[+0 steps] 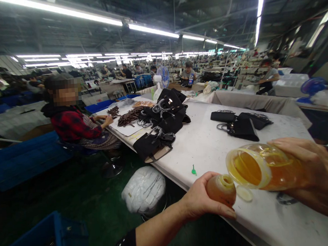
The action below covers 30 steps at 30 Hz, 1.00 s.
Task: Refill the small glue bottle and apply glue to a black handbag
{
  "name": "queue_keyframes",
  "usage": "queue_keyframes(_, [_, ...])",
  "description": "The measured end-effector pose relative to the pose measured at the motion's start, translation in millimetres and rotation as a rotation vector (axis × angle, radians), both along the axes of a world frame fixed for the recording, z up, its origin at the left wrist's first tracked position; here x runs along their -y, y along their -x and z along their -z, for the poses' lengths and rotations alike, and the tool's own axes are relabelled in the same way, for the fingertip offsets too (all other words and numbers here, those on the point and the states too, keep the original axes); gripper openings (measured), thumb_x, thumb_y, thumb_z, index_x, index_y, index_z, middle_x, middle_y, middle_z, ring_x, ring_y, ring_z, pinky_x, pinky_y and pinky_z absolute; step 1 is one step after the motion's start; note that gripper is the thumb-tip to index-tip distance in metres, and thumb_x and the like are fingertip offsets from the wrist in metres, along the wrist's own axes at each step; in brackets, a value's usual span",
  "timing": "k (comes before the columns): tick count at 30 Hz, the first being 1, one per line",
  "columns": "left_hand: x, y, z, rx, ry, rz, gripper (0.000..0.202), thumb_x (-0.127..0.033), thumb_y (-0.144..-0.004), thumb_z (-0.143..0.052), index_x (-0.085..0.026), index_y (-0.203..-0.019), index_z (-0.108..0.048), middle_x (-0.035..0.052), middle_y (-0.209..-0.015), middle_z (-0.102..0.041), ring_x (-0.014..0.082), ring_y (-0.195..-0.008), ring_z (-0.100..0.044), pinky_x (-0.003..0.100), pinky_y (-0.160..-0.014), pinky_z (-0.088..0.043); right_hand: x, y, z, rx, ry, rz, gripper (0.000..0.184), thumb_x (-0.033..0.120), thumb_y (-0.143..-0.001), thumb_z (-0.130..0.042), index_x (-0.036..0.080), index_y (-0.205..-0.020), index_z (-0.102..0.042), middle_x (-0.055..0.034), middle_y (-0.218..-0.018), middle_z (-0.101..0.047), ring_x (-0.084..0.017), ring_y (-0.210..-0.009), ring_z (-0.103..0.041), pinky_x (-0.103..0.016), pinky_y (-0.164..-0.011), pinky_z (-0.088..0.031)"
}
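My left hand point(201, 200) is wrapped round a small amber bottle point(222, 188) with an open neck, held at the table's near edge. My right hand point(314, 171) grips a large clear jar point(261, 167) of amber liquid, tipped on its side with its wide mouth right above the small bottle's opening. A pale round lid point(244, 193) lies on the white table point(211, 141) just under the jar's mouth. A small green cap or nozzle point(194, 170) stands on the table to the left of my left hand.
Black bags with metal chain handles point(163, 119) are piled mid-table, and more black pieces point(240, 124) lie to the right. A seated person in a red plaid top point(75, 125) works at brown pieces point(129, 116). A white sack point(144, 190) and blue crates point(48, 244) sit on the green floor.
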<state>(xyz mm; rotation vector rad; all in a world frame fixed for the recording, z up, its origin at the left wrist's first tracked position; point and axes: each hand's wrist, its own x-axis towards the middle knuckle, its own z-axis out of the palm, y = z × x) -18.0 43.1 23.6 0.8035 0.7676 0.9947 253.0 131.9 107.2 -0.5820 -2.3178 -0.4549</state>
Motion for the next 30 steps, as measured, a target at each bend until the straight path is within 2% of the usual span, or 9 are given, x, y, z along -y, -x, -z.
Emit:
queue_keyframes(7, [-1.2, 2.2, 7.8, -0.004, -0.009, 0.004, 0.097, -0.017, -0.022, -0.103, -0.018, -0.109, -0.059, 0.0041, -0.093, -0.071, 0.0199, -0.077, -0.066, 0.036, -0.076, -0.051, -3.7, -1.4, 4.4, 0.016, 0.021, 0.04, 0.068, 0.049, -0.088, -0.067, 0.021, -0.145, -0.041, -0.0174, -0.127, -0.06, -0.039, -0.112, -0.06, -0.053, -0.093, -0.048])
queue_keyframes(12, [-0.6, 3.8, 7.6, 0.002, -0.014, -0.015, 0.097, -0.018, -0.023, -0.104, -0.018, -0.109, -0.06, 0.0038, -0.094, -0.071, 0.0197, -0.078, -0.065, 0.037, -0.077, -0.051, -2.3, 2.2, 2.5, -0.007, 0.022, -0.004, 0.071, 0.045, -0.09, -0.066, 0.019, -0.15, -0.038, -0.02, -0.125, -0.06, -0.04, -0.111, -0.06, -0.056, -0.092, -0.048])
queue_keyframes(20, [-0.2, 4.2, 8.7, 0.006, -0.016, -0.012, 0.096, -0.015, -0.024, -0.103, -0.018, -0.109, -0.06, 0.0046, -0.095, -0.072, 0.0198, -0.079, -0.066, 0.037, -0.077, -0.051, -2.9, 1.9, 1.1, -0.011, 0.036, -0.019, 0.077, 0.042, -0.089, -0.069, 0.022, -0.155, -0.034, -0.0197, -0.125, -0.06, -0.041, -0.111, -0.06, -0.058, -0.091, -0.048])
queue_keyframes(30, [-4.3, 0.5, 3.0, 0.011, 0.015, 0.0, 0.098, -0.016, -0.021, -0.103, -0.018, -0.109, -0.058, 0.0043, -0.093, -0.072, 0.0206, -0.077, -0.066, 0.039, -0.077, -0.051, -4.4, -0.3, 1.9, -0.004, 0.034, 0.028, 0.068, 0.048, -0.088, -0.068, 0.021, -0.144, -0.042, -0.0174, -0.125, -0.06, -0.039, -0.111, -0.061, -0.054, -0.094, -0.049])
